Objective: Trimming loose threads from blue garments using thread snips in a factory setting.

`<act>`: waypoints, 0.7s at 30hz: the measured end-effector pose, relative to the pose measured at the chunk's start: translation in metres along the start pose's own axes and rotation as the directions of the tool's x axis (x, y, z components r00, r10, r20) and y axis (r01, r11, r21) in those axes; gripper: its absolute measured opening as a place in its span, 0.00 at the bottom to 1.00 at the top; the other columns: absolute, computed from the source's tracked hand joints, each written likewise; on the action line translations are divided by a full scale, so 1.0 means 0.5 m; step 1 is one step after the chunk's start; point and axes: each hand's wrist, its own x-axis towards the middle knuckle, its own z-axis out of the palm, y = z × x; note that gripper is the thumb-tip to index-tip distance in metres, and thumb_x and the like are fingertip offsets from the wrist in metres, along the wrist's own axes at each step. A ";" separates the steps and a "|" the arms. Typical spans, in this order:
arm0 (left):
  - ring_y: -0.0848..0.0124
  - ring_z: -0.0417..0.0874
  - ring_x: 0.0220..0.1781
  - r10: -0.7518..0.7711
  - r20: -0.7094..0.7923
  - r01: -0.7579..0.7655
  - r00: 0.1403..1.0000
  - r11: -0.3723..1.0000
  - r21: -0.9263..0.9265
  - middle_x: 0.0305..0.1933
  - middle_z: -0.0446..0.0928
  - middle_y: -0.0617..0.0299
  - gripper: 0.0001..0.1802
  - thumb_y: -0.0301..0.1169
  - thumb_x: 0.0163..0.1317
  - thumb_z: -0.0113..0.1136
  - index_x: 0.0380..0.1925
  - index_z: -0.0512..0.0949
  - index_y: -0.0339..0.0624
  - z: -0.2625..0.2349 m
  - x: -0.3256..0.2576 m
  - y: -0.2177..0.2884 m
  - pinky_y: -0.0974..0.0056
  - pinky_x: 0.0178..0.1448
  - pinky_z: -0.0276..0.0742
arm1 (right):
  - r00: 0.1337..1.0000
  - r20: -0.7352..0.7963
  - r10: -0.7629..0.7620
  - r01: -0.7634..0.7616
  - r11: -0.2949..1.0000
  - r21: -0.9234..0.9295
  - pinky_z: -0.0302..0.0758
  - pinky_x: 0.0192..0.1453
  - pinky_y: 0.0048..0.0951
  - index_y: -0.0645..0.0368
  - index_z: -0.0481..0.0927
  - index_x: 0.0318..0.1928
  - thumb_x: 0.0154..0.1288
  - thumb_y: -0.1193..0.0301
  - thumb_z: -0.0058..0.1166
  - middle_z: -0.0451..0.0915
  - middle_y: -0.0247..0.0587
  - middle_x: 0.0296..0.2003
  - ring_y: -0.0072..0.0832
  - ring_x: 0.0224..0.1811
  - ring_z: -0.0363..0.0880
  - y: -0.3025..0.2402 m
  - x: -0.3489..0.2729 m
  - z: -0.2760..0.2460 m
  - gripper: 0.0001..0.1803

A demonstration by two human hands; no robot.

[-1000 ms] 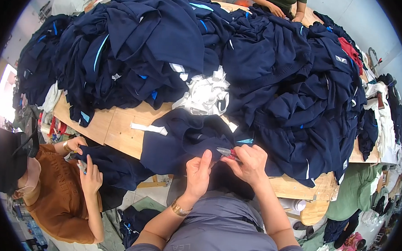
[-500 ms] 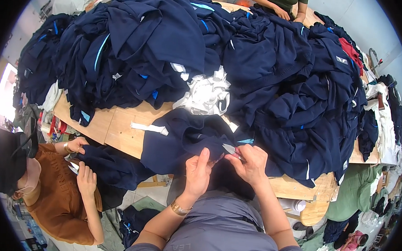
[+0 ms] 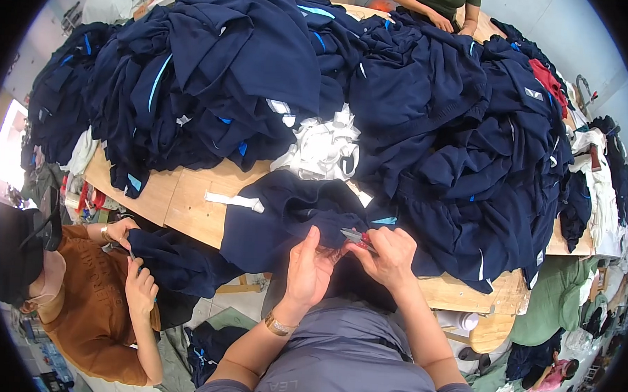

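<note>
A navy garment (image 3: 284, 216) lies over the near edge of the wooden table (image 3: 175, 196) and hangs toward my lap. My left hand (image 3: 309, 270) pinches a fold of its dark cloth, with a gold bracelet on the wrist. Close beside it on the right, my right hand (image 3: 389, 255) grips small red-handled thread snips (image 3: 356, 237), their blades pointing left at the fold my left hand holds.
Large heaps of navy garments (image 3: 431, 124) cover the table, with a white bundle (image 3: 320, 147) among them. A person in an orange-brown top (image 3: 95, 305) sits at my left holding dark cloth. Another person's arms (image 3: 437, 11) rest at the far edge.
My hands stay together at the fold, with only small finger shifts. The person at my left has lowered one hand onto their dark cloth.
</note>
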 end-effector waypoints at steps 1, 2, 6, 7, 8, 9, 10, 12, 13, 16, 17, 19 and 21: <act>0.62 0.77 0.53 0.006 -0.003 -0.006 1.000 1.000 0.005 0.49 0.76 0.51 0.24 0.41 0.72 0.34 0.47 0.73 0.32 0.000 -0.001 -0.002 0.61 0.58 0.73 | 1.000 0.007 -0.006 0.006 1.000 -0.012 0.56 0.21 0.27 0.56 0.71 0.20 0.43 0.60 0.68 0.66 0.32 0.15 0.30 0.13 0.60 -0.001 0.002 -0.001 0.19; 0.62 0.77 0.53 0.006 -0.002 -0.006 1.000 1.000 0.004 0.49 0.76 0.51 0.24 0.41 0.72 0.34 0.47 0.73 0.32 0.000 -0.001 -0.003 0.61 0.58 0.73 | 1.000 0.007 -0.006 0.006 1.000 -0.012 0.56 0.21 0.27 0.56 0.71 0.20 0.43 0.60 0.68 0.66 0.32 0.15 0.30 0.13 0.60 0.000 0.001 0.000 0.19; 0.62 0.77 0.53 0.032 0.009 -0.032 0.999 0.999 0.028 0.49 0.76 0.50 0.23 0.41 0.72 0.34 0.48 0.72 0.32 -0.005 -0.002 -0.005 0.60 0.58 0.73 | 1.000 0.014 0.001 -0.001 1.000 -0.007 0.57 0.21 0.28 0.56 0.72 0.21 0.45 0.59 0.67 0.66 0.32 0.15 0.30 0.14 0.62 0.003 -0.001 0.002 0.18; 0.62 0.77 0.53 0.031 0.016 -0.031 0.999 0.999 0.025 0.51 0.75 0.50 0.23 0.41 0.72 0.35 0.49 0.72 0.32 -0.005 -0.002 -0.004 0.60 0.59 0.73 | 0.999 0.032 0.009 -0.009 1.000 -0.006 0.59 0.21 0.28 0.57 0.72 0.22 0.48 0.59 0.66 0.66 0.33 0.15 0.30 0.14 0.64 0.004 -0.001 0.001 0.18; 0.62 0.77 0.53 0.031 0.014 -0.032 0.999 0.999 0.025 0.51 0.75 0.50 0.23 0.41 0.72 0.35 0.49 0.72 0.32 0.002 -0.003 -0.001 0.60 0.59 0.73 | 0.999 0.033 0.009 -0.009 1.000 -0.005 0.59 0.21 0.28 0.57 0.72 0.22 0.48 0.59 0.66 0.66 0.33 0.15 0.30 0.14 0.64 0.003 -0.003 0.005 0.18; 0.65 0.77 0.52 0.007 -0.019 -0.007 1.000 1.000 -0.006 0.50 0.76 0.52 0.23 0.41 0.72 0.36 0.48 0.73 0.32 0.017 -0.003 0.006 0.61 0.59 0.72 | 0.984 -0.012 0.179 -0.175 0.971 0.164 0.60 0.21 0.27 0.58 0.73 0.24 0.50 0.62 0.66 0.68 0.33 0.15 0.27 0.14 0.65 0.002 -0.008 0.012 0.16; 0.67 0.77 0.51 -0.018 -0.051 0.016 0.999 0.999 -0.039 0.49 0.76 0.54 0.22 0.40 0.72 0.38 0.47 0.74 0.33 0.025 -0.002 0.009 0.62 0.59 0.71 | 0.937 -0.028 0.349 -0.320 0.887 0.333 0.61 0.20 0.25 0.60 0.73 0.26 0.52 0.66 0.65 0.69 0.33 0.15 0.23 0.14 0.66 -0.001 -0.013 0.017 0.14; 0.67 0.77 0.52 -0.032 -0.046 0.028 0.998 0.996 -0.080 0.50 0.76 0.54 0.22 0.41 0.72 0.38 0.47 0.74 0.33 0.025 0.002 0.007 0.63 0.59 0.70 | 0.833 0.090 0.545 -0.502 0.678 0.537 0.62 0.20 0.20 0.62 0.72 0.30 0.54 0.71 0.64 0.71 0.30 0.17 0.14 0.17 0.65 -0.016 -0.016 0.020 0.12; 0.67 0.76 0.53 -0.044 -0.041 0.039 0.998 0.992 -0.120 0.52 0.75 0.54 0.22 0.41 0.72 0.37 0.48 0.74 0.34 0.024 0.003 0.005 0.63 0.60 0.69 | 0.822 0.126 0.555 -0.509 0.617 0.599 0.60 0.20 0.18 0.62 0.72 0.30 0.53 0.72 0.65 0.70 0.28 0.17 0.12 0.18 0.62 -0.023 -0.014 0.026 0.13; 0.64 0.77 0.51 0.049 -0.008 -0.049 0.999 0.999 0.002 0.52 0.74 0.52 0.25 0.44 0.73 0.32 0.52 0.70 0.33 -0.008 0.005 -0.020 0.62 0.60 0.70 | 0.822 0.226 0.522 -0.551 0.630 0.548 0.61 0.18 0.17 0.61 0.73 0.30 0.50 0.71 0.67 0.72 0.28 0.17 0.10 0.16 0.63 -0.061 0.008 0.028 0.14; 0.64 0.77 0.51 0.049 -0.009 -0.049 0.999 0.999 0.002 0.52 0.74 0.52 0.25 0.44 0.73 0.32 0.52 0.70 0.33 -0.014 0.004 -0.026 0.62 0.60 0.70 | 0.843 0.180 0.507 -0.521 0.686 0.508 0.62 0.18 0.18 0.61 0.73 0.30 0.50 0.70 0.67 0.73 0.31 0.16 0.13 0.15 0.66 -0.066 0.004 0.044 0.14; 0.73 0.77 0.44 0.055 -0.043 -0.055 0.998 0.998 0.007 0.39 0.76 0.61 0.19 0.41 0.72 0.37 0.37 0.74 0.38 -0.017 0.000 -0.032 0.66 0.51 0.70 | 0.864 0.148 0.482 -0.494 0.750 0.440 0.66 0.17 0.22 0.62 0.75 0.30 0.51 0.70 0.65 0.72 0.39 0.15 0.26 0.13 0.73 -0.080 0.000 0.055 0.12; 0.75 0.77 0.43 -0.012 -0.073 0.008 0.997 0.999 -0.049 0.37 0.78 0.62 0.19 0.39 0.72 0.39 0.35 0.77 0.39 -0.029 -0.003 -0.036 0.68 0.49 0.70 | 0.940 0.129 0.315 -0.335 0.793 0.509 0.63 0.19 0.21 0.62 0.74 0.28 0.49 0.78 0.62 0.70 0.37 0.16 0.20 0.15 0.65 -0.095 -0.006 0.046 0.08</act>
